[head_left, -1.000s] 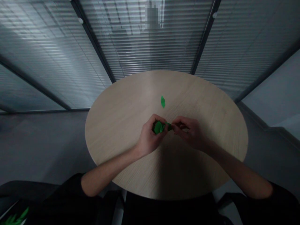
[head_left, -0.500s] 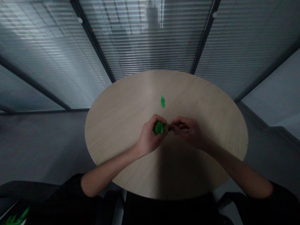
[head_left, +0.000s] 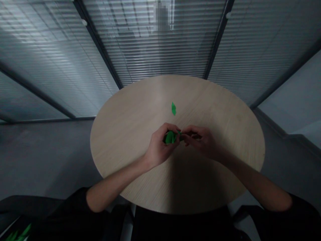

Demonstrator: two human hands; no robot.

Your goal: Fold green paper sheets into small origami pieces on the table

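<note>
Far beyond the fingers, a wall of glass panels with slatted blinds (head_left: 160, 50) filled the upper part of the view, split by dark frames. Under the fingers lay a round wooden table (head_left: 125, 134), pale and lightly grained, its near edge close to the person's body. Both forearms came in from dark sleeves at the lower corners and met over the middle of the tabletop.

The left hand (head_left: 159, 147) was curled, its fingers (head_left: 167, 128) wrapped over the top of a green folded paper (head_left: 170, 137) and its thumb pressed beneath, so the paper sat clamped in that grip. The right hand (head_left: 200, 142) met it from the other side, with thumb and forefinger drawn together on the paper's right end, just where the two hands' fingertips touched. The other right fingers were tucked in behind. The paper was held between the two sets of fingertips; whether it touched the wood could not be told.

A small green paper piece (head_left: 173, 108) lay alone on the table just beyond the fingers, clear of them. Well behind the left fingers, at the lower left corner off the table, some green scraps (head_left: 17, 234) showed dimly.
</note>
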